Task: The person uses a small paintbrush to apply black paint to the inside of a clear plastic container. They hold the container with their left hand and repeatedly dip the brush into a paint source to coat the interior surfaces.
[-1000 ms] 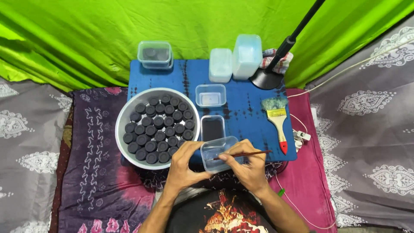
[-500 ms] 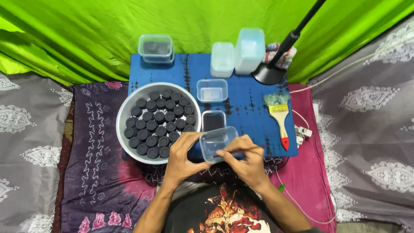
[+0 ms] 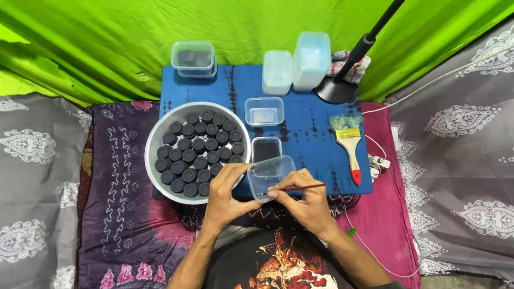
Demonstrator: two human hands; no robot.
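Note:
My left hand (image 3: 227, 197) holds a small clear plastic box (image 3: 271, 175), tilted toward me, just above the near edge of the blue board (image 3: 300, 123). My right hand (image 3: 302, 202) grips a thin brown stick (image 3: 297, 188) whose tip reaches into the box's lower edge. Left of my hands stands a round metal bowl (image 3: 155, 140) filled with several black round caps (image 3: 196, 152). A small box with dark contents (image 3: 266, 149) lies right behind the held box.
On the blue board sit an empty clear box (image 3: 264, 111), two stacks of frosted boxes (image 3: 300, 65), a lidded box with dark pieces (image 3: 193, 58), a lamp stand base (image 3: 335, 90) and a red-handled paintbrush (image 3: 350, 146). Green cloth hangs behind; patterned cloths surround the board.
The clear box has tipped and risen a little in my left hand, and the stick's tip now sits at its lower edge. The camera view has shifted slightly.

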